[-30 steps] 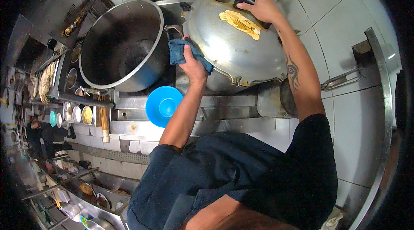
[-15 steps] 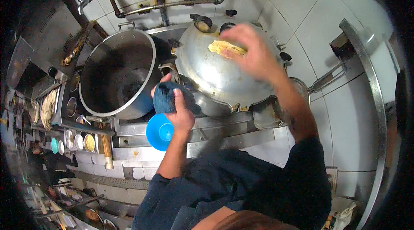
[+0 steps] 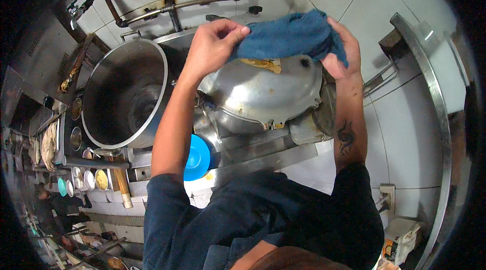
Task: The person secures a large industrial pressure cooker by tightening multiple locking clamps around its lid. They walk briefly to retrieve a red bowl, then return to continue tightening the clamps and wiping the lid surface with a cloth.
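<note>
A folded blue cloth (image 3: 288,34) is stretched between my two hands above a large silver pressure cooker lid (image 3: 263,90). My left hand (image 3: 212,47) pinches the cloth's left end between thumb and fingers. At the other end my right hand (image 3: 347,50) grips it, with some cloth hanging past the palm. A yellowish, worn flat patch (image 3: 266,65) shows on the lid just under the cloth, partly covered by it. The far part of the lid is hidden behind the cloth, with black knobs (image 3: 255,10) showing beyond.
A large open dark pot (image 3: 126,95) stands left of the lid. In front is a blue plastic bowl (image 3: 197,157), partly behind my left forearm. A pipe with taps (image 3: 185,2) runs along the tiled wall. Handled metalware (image 3: 379,80) is at right; small bowls (image 3: 101,180) sit at left.
The blue cloth, bunched in my left hand before, is now spread between both hands over the lid. My right hand has left the yellowish patch and taken hold of the cloth's right end.
</note>
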Demonstrator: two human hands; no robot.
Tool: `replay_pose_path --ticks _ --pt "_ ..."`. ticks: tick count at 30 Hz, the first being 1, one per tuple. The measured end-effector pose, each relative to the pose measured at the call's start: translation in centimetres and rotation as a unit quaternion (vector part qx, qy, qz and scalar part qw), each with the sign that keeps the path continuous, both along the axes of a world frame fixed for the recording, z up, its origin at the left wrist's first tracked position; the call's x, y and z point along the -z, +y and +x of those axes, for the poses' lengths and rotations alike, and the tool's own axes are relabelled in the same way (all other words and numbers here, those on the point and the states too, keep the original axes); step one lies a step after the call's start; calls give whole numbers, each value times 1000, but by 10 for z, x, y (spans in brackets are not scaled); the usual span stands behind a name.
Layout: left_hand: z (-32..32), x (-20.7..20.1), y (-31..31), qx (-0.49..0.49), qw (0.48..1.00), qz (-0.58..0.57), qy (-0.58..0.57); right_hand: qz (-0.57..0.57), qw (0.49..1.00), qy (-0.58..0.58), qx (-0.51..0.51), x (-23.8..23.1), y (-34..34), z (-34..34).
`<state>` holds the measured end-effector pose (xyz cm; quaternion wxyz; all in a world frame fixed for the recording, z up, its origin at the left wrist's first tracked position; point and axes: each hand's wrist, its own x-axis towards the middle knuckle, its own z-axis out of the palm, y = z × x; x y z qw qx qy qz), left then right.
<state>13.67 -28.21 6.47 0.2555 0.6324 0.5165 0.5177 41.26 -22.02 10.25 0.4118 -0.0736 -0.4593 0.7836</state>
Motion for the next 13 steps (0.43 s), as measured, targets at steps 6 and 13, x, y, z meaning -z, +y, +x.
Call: replay_pose_path --ticks 6,13 --pt "4 2 7 -162 955 231 89 3 994 91 55 -5 81 -2" --pt "35 67 -68 -21 976 155 154 421 702 -451 355 47 261 -59"
